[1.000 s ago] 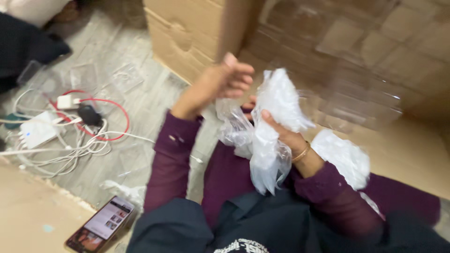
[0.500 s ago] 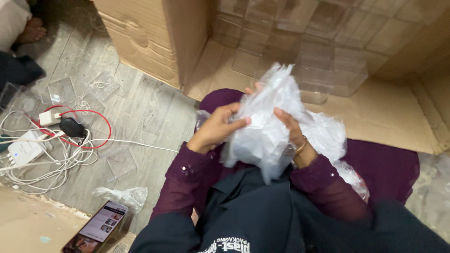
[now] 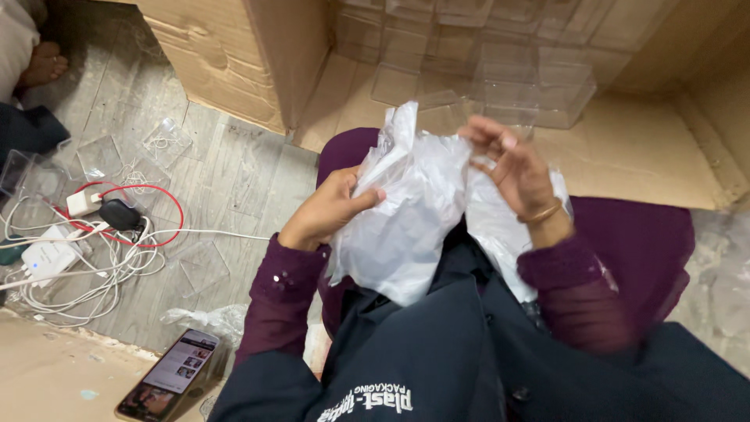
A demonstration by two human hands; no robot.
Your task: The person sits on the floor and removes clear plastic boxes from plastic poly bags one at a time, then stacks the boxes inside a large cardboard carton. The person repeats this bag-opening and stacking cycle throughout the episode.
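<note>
Head view: the left hand [image 3: 332, 211] pinches the near-left side of a crumpled white plastic bag [image 3: 406, 219] held over the lap; the right hand [image 3: 512, 168] grips its far-right edge with curled fingers. Far behind stand clear plastic boxes [image 3: 500, 70]. Left on the floor lie tangled cables [image 3: 94, 258] and a phone [image 3: 168, 375].

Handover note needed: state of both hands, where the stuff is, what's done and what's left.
Left hand: pinching the left side of the white plastic bag, held over the lap.
Right hand: fingers working at the bag's top right edge, above a second bunch of white plastic.
Around: clear plastic boxes stacked on cardboard ahead; more clear pieces, cables and a phone on the floor to the left.
Done: bag in hand.
Left: whether the bag is open cannot be told; nothing visibly taken out.
</note>
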